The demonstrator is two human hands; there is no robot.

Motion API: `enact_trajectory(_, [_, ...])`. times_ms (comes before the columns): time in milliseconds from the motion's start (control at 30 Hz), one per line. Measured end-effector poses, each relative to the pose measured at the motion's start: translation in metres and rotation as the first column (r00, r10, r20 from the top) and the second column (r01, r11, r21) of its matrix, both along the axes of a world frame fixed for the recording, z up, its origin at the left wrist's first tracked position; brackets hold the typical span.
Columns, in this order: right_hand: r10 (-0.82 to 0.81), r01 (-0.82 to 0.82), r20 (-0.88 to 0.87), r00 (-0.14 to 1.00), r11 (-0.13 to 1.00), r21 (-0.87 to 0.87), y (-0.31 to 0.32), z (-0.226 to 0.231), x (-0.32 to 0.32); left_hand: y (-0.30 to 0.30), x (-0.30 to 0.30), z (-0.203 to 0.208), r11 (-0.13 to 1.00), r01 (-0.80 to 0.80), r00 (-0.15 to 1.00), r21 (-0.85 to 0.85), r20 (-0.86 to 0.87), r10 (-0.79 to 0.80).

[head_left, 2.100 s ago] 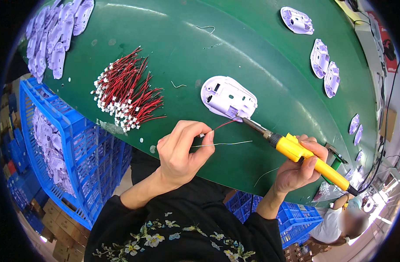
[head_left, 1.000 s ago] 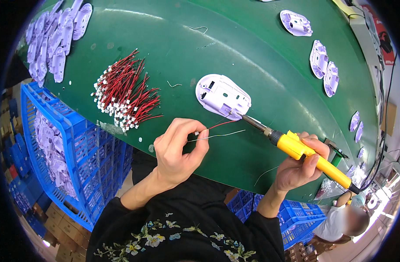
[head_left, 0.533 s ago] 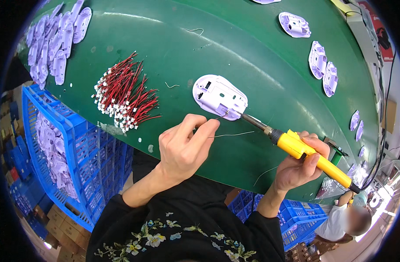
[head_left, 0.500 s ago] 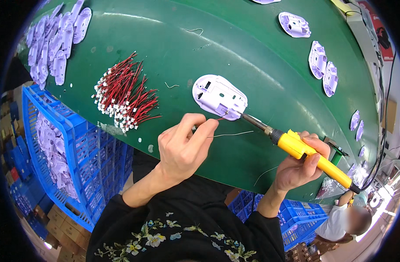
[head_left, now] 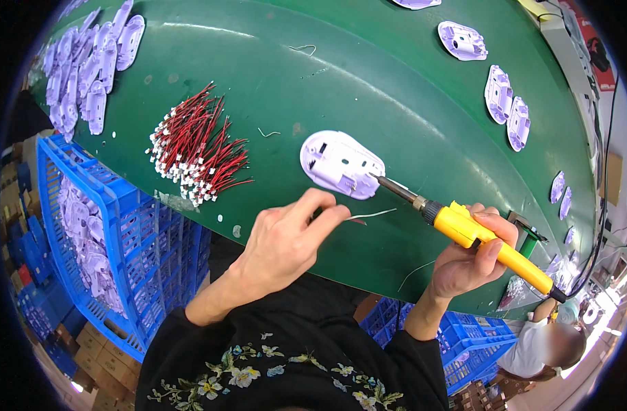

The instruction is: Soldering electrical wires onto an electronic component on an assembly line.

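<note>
My left hand [head_left: 283, 236] is closed in a pinch on a thin silvery solder wire [head_left: 373, 214], which sticks out to the right of the fingertips; a short bit of red wire [head_left: 359, 220] shows beside it. In my right hand [head_left: 471, 260] is a yellow soldering iron [head_left: 457, 226], gripped like a pen and pointing up-left. Its metal tip is at the lower right edge of a pale lilac plastic housing [head_left: 334, 151], whether touching I cannot tell. The housing lies on the green tabletop [head_left: 272, 75], inner side up, with slots and small posts.
Red wires with white connectors [head_left: 197, 151] lie heaped left of the housing. More lilac housings [head_left: 87, 68] are piled far left; several others [head_left: 462, 41] lie scattered right. A blue crate [head_left: 129, 226] stands at the table's left edge. A person [head_left: 536, 349] sits at lower right.
My left hand has drawn slightly down, taking the wires away from the housing. The housing has turned and shifted slightly. My right hand and the iron have barely moved.
</note>
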State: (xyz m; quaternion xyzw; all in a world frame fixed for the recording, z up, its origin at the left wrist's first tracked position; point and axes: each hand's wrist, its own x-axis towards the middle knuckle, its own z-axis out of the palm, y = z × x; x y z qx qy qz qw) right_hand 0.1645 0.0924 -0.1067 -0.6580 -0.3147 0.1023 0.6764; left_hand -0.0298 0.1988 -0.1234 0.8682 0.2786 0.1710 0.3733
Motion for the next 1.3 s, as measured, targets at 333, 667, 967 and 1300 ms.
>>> enact_trajectory(333, [0.118, -0.12, -0.079, 0.99, 0.993, -0.019, 0.004, 0.001, -0.006, -0.008, -0.016, 0.009, 0.995, -0.091, 0.993, -0.028, 0.079, 0.093])
enact_trajectory(667, [0.045, -0.054, -0.085, 0.995, 0.993, -0.106, 0.028, -0.005, -0.027, 0.005, -0.018, -0.017, 0.869, -0.493, 0.852, 0.042, 0.225, 0.472])
enact_trajectory(967, [0.121, -0.143, -0.177, 0.977, 0.983, -0.119, 0.034, -0.009, -0.032, 0.015, -0.016, -0.024, 0.854, -0.521, 0.83, 0.015, 0.242, 0.502])
enact_trajectory(1300, [0.126, -0.137, -0.089, 0.988, 0.983, -0.126, 0.042, -0.011, -0.037, 0.016, -0.02, -0.027, 0.861, -0.509, 0.841, 0.022, 0.228, 0.491])
